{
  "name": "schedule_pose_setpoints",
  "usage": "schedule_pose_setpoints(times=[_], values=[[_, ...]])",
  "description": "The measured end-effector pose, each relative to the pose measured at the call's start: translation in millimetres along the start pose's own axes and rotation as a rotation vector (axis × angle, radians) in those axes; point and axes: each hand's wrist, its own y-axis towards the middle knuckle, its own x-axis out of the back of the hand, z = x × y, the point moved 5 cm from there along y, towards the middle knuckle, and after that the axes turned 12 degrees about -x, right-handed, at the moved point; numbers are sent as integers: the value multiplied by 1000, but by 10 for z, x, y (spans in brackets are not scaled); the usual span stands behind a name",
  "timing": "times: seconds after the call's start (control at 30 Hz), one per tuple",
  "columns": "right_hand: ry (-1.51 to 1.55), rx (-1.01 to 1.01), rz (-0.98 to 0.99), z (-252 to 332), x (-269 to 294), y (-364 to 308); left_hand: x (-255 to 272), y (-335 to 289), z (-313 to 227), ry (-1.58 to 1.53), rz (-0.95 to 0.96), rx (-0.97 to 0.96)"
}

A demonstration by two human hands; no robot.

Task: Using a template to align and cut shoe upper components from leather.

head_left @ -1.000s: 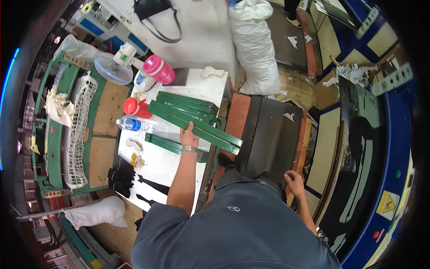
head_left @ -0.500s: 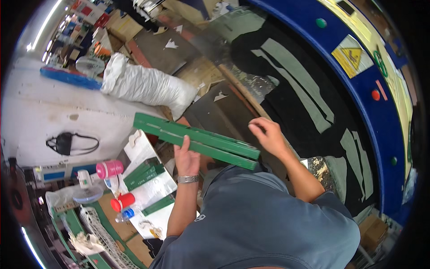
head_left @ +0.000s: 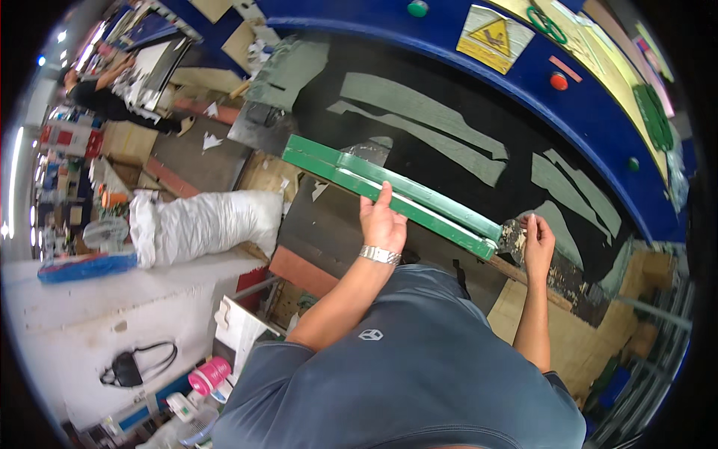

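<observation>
In my left hand (head_left: 383,224) is a long green cutting die (head_left: 419,206), a narrow bar with a channel along its length. My thumb lies on its near edge, and the other fingers are mostly hidden beneath. The die slants from upper left to lower right above the front edge of the work surface. Just off its right end is my right hand (head_left: 538,243), its fingers bent together in a pinch. Whatever they hold, if anything, is too small to make out. Beyond the die lies a black sheet (head_left: 419,142) with long grey shapes (head_left: 426,108) on it.
A blue machine beam (head_left: 359,34) with a red button (head_left: 559,81) and a warning sign (head_left: 493,37) spans the far side. At left are a stuffed white sack (head_left: 202,224), a black bag (head_left: 129,369) and a pink bottle (head_left: 210,375). Another person (head_left: 112,97) stands far left.
My view and body have turned right, toward the black sheet. The die in my left hand has moved over the work surface's edge. My right hand has come to its right end.
</observation>
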Motion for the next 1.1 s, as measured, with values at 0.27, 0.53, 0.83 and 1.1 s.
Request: schedule_pose_setpoints(times=[0.27,0.53,0.83,1.1], values=[[-591,46,-232,-397,232,-545,-147,225,540,-11,-30,174],[-632,30,-158,-632,223,-493,-52,233,753,29,-66,90],[-557,67,16,-684,432,-449,107,302,795,255,-100,-40],[-467,32,142,-657,566,-354,69,316,707,334,0,11]])
